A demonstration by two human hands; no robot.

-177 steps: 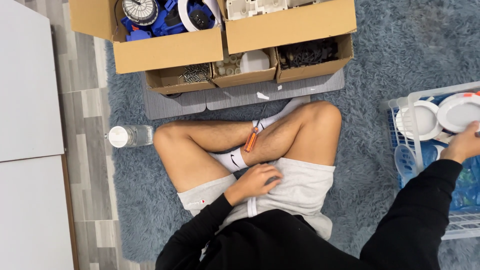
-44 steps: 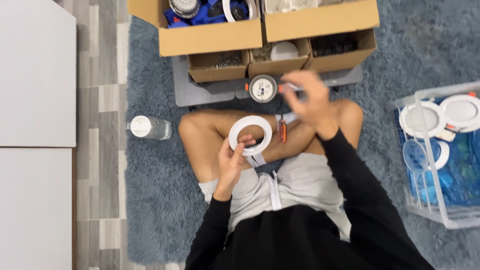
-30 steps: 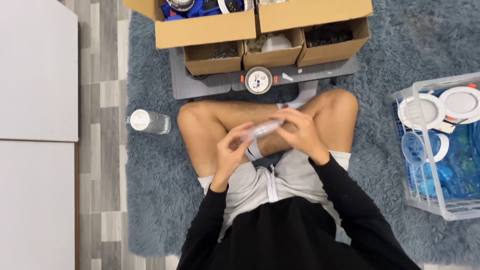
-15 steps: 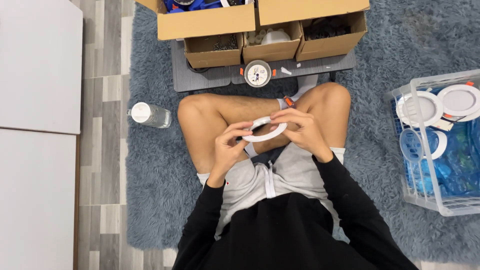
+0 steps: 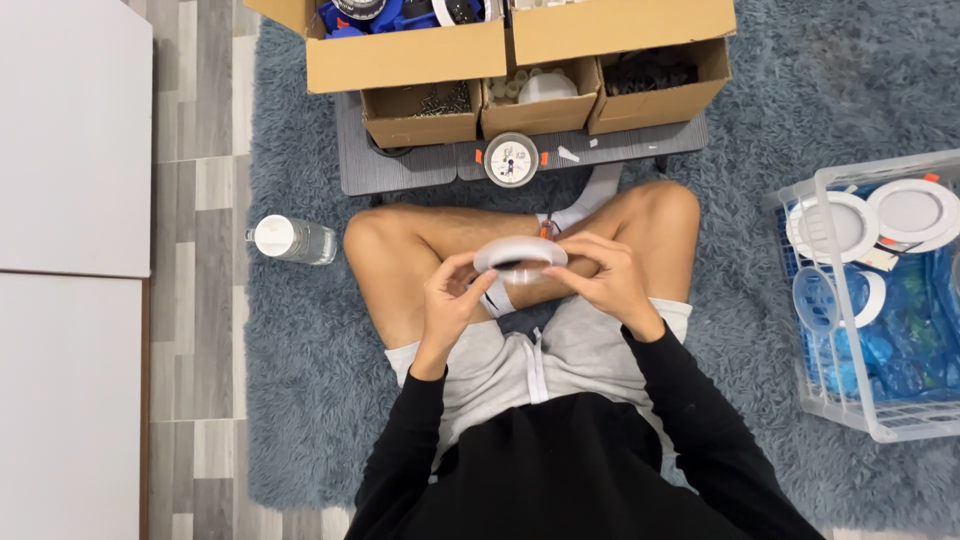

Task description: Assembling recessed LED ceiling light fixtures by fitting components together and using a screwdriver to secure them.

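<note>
Both hands on white ring housing (image 5: 520, 254), held above crossed shins at lap centre. Left hand (image 5: 452, 300) pinches left rim, thumb and fingers closed on it. Right hand (image 5: 602, 278) clamps right rim, fingers curled over top edge. Ring tilted, near edge-on. Round gauge-like part (image 5: 511, 159) sits on grey board (image 5: 400, 170) front edge, well apart.

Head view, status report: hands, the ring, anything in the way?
Left hand and right hand both grip white ring over crossed legs. Ring tilted, near edge-on. Nothing in the way.
</note>
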